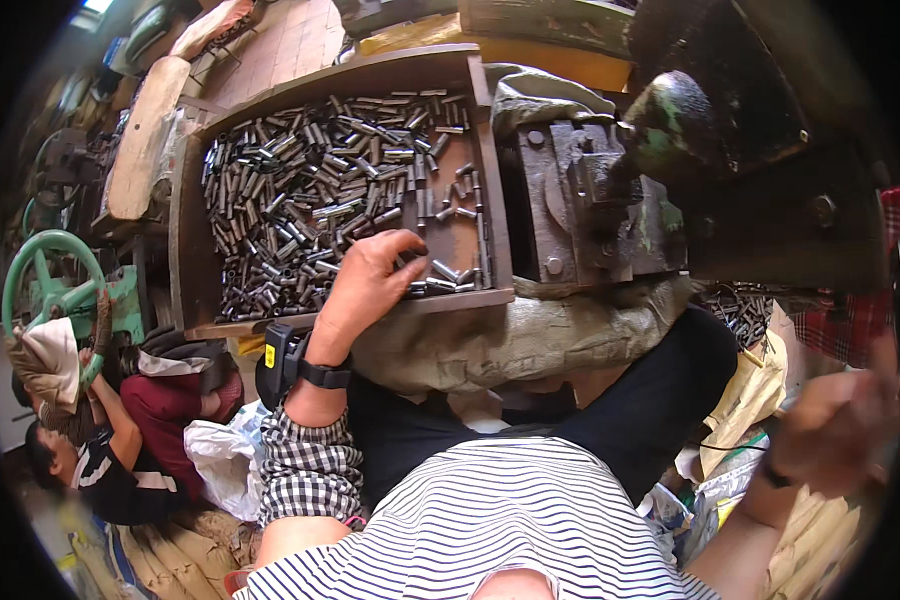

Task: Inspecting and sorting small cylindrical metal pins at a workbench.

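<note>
- Left hand (378, 268) curled over metal tubes (320, 150) in wooden tray (492, 200); couldn't tell its grip.
- Right hand (835, 430) blurred, far right; grip unclear.
- Risk: hurried picking could have spilled tubes over the near rim.

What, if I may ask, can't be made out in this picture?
Right hand, head view: blurred; whether it holds anything can't be told.
Left hand, head view: anything beneath its palm is hidden by the hand itself.
Box floor, head view: mostly hidden by metal pieces.
Machine, head view: most right-side detail is lost in shadow.
</note>
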Demonstrator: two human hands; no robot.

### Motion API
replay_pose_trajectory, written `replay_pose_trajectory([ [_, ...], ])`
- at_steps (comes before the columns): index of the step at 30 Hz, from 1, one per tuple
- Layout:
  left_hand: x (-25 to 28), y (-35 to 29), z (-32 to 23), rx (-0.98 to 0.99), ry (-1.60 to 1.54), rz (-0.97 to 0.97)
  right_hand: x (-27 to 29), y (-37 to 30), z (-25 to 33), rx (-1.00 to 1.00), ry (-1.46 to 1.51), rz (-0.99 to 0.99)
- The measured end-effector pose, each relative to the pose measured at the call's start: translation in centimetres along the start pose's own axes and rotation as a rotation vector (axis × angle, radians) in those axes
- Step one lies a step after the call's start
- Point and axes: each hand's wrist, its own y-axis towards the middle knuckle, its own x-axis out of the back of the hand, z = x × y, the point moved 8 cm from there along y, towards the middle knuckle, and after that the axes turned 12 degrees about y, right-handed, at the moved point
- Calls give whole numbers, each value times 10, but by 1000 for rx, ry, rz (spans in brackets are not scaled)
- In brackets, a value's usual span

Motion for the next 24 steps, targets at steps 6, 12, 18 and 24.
replay_pose_trajectory([
  [6,-5,0,-8,-162,175,11,-220,1,-12,-32,208,242],
  [12,-14,4,-14,-255,286,76,-324,24,-26,14,58,361],
  [18,7,6,8,-132,193,27,-370,31,-26,105,113,431],
  [24,0,5,15,-89,290,71,-399,36,-22,140,255,614],
])
